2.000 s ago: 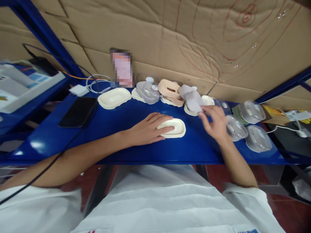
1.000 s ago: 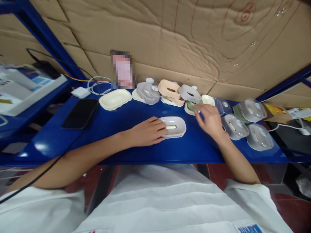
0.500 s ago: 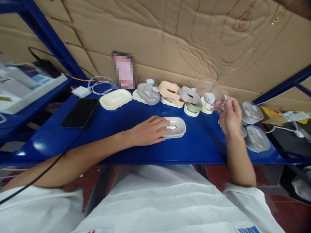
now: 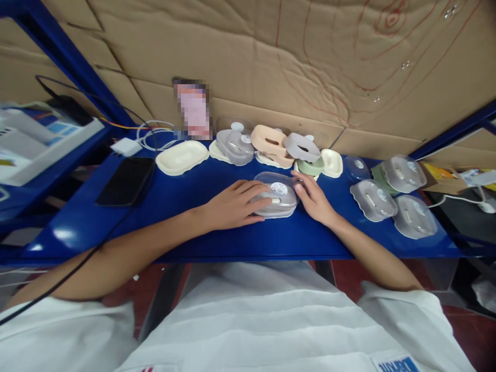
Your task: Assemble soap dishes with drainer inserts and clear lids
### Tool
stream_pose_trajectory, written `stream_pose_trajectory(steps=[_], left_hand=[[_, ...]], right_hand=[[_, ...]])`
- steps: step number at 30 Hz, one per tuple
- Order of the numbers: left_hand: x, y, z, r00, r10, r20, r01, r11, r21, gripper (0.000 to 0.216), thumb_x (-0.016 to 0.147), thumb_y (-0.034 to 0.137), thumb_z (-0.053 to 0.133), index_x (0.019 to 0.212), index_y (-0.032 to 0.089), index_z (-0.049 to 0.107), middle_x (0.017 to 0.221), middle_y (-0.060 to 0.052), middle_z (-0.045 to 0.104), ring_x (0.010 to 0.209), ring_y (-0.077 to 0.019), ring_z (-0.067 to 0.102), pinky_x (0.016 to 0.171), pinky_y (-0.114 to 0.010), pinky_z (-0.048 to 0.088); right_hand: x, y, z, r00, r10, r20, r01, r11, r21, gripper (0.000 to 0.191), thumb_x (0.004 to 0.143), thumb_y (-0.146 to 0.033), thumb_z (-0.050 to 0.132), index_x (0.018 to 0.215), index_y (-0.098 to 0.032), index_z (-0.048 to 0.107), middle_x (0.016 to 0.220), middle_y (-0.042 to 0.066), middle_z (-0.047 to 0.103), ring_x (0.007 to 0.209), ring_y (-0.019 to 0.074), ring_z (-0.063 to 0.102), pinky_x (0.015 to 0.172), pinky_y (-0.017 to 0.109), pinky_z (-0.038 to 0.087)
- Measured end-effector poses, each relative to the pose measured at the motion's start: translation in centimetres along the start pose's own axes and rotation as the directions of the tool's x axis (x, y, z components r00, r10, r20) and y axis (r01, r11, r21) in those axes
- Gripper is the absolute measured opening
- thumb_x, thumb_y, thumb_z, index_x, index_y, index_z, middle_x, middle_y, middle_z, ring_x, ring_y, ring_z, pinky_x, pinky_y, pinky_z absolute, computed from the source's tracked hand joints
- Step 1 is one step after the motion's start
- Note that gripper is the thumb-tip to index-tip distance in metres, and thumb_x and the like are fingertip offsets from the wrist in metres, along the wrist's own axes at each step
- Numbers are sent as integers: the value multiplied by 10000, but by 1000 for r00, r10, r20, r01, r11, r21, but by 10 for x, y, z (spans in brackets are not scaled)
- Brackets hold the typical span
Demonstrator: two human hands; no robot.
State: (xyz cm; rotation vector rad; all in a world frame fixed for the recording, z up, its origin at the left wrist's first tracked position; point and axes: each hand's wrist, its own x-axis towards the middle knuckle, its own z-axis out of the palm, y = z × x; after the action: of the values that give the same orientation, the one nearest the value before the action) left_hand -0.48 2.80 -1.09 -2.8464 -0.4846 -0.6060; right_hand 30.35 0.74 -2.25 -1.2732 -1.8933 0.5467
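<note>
A soap dish with a grey insert and a clear lid on top sits in the middle of the blue shelf. My left hand lies against its left side, fingers curved over the edge. My right hand touches its right side, fingers on the clear lid's rim. Behind it lie loose parts: a cream tray, a grey lidded dish, a peach insert, a grey insert on a green one.
Three closed clear-lidded dishes sit at the right. A black phone lies at the left with a white charger and cables. A cardboard wall backs the shelf, and blue frame posts stand on both sides.
My right hand placed a grey insert in the cream base, picked up a clear lid from the right, and has set it down on the dish. My left hand stayed on the dish.
</note>
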Motion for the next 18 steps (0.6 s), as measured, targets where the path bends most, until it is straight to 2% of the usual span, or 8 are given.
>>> stream_pose_trajectory(steps=[3, 5, 7, 9, 13, 16, 18], left_hand=[[0, 0, 0, 998, 36, -48, -33, 998, 57, 398, 1072, 443, 683, 1372, 181, 676, 1368, -175, 710, 1262, -315, 676, 1039, -436, 527], [0, 0, -2, 996, 69, -62, -63, 994, 91, 370, 1086, 440, 662, 1354, 185, 679, 1325, -157, 728, 1231, -300, 685, 1020, -426, 517], [1, 0, -3, 995, 81, -57, -74, 990, 119, 356, 1096, 440, 645, 1354, 197, 678, 1309, -140, 739, 1195, -290, 694, 1001, -424, 510], [1, -1, -3, 995, 89, -44, -83, 988, 127, 332, 1107, 431, 626, 1348, 210, 679, 1297, -122, 746, 1159, -273, 702, 979, -410, 509], [1, -1, -1, 992, 115, -47, -111, 990, 91, 250, 1115, 318, 608, 1315, 197, 694, 1264, -111, 752, 1158, -240, 700, 960, -372, 513], [1, 1, 0, 995, 78, -65, -73, 994, 81, 254, 1101, 302, 620, 1318, 201, 705, 1302, -135, 731, 1187, -276, 689, 1003, -417, 523], [1, 1, 0, 996, 43, -73, -38, 997, 67, 278, 1095, 323, 629, 1337, 209, 705, 1369, -156, 701, 1247, -308, 669, 1054, -456, 522]], right_hand=[[-4, -3, -4, 984, -129, 122, 141, 985, -100, 639, 1127, -627, 435, 1676, -302, 472, 1696, 144, 471, 1546, 315, 499, 1275, 563, 445], [-6, -6, -7, 943, -208, 261, 245, 962, -120, 638, 1125, -613, 452, 1697, -331, 446, 1785, 104, 363, 1657, 323, 348, 1348, 585, 332], [-7, -9, -9, 889, -273, 366, 330, 939, -100, 627, 1125, -600, 465, 1698, -347, 448, 1820, 75, 305, 1677, 324, 310, 1367, 585, 295], [-7, -11, -10, 867, -309, 390, 368, 926, -85, 569, 1146, -538, 445, 1682, -351, 478, 1820, 60, 310, 1672, 308, 330, 1370, 569, 301], [-6, -12, -9, 884, -317, 342, 371, 923, -103, 492, 1176, -416, 387, 1636, -344, 546, 1762, 49, 431, 1674, 273, 329, 1373, 565, 308], [-5, -10, -10, 869, -315, 381, 381, 918, -108, 529, 1162, -458, 435, 1675, -337, 484, 1782, 54, 395, 1697, 289, 265, 1374, 597, 295], [-4, -9, -10, 859, -301, 415, 385, 913, -135, 648, 1117, -538, 536, 1717, -332, 405, 1810, 69, 332, 1705, 321, 231, 1372, 620, 286]])
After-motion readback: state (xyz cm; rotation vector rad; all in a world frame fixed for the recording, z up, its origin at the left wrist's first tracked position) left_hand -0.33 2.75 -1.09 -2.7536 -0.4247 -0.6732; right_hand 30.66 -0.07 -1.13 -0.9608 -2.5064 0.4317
